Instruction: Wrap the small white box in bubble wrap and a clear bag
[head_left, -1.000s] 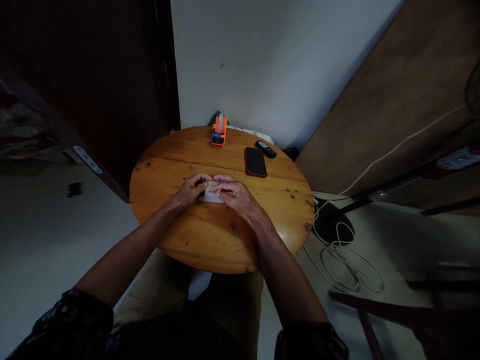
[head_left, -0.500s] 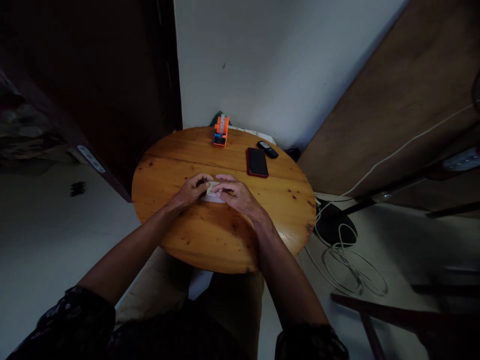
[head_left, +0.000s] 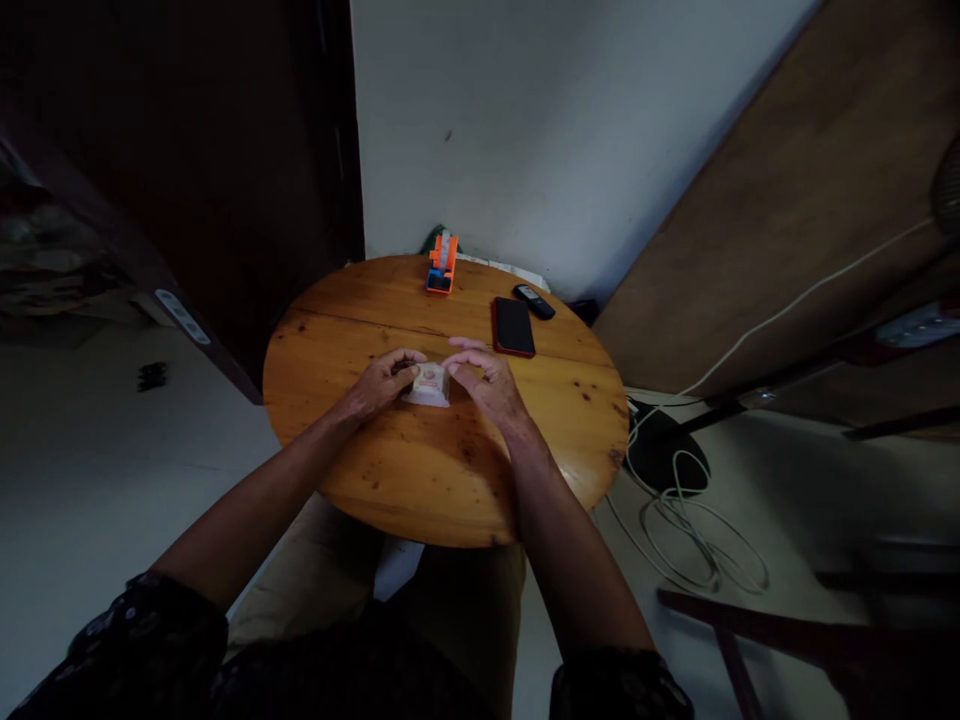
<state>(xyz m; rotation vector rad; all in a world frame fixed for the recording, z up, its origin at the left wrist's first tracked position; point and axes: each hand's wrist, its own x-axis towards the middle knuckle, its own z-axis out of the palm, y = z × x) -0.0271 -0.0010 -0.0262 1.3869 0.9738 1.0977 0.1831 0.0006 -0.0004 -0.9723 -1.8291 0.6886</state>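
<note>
A small whitish packet point(head_left: 429, 386) with a printed label on top lies on the round wooden table, close to its middle. My left hand point(head_left: 386, 382) grips it by the left side, with the thumb on its upper left edge and the fingers curled behind. At the upper right corner of the packet, the thumb and index fingertip of my right hand point(head_left: 486, 378) come together on its edge. The other right fingers stretch out above the table. The label's print is too small to read.
On the wooden table point(head_left: 390, 480), an orange tape dispenser point(head_left: 442, 262) stands at the back. A black phone-like device with a red edge point(head_left: 514, 326) and a small dark handset point(head_left: 534, 301) lie back right. A pale cable point(head_left: 701, 560) coils on the floor at right.
My right hand has slid right off the packet's top to its right corner, uncovering the printed label. My left hand has stayed in place on the packet.
</note>
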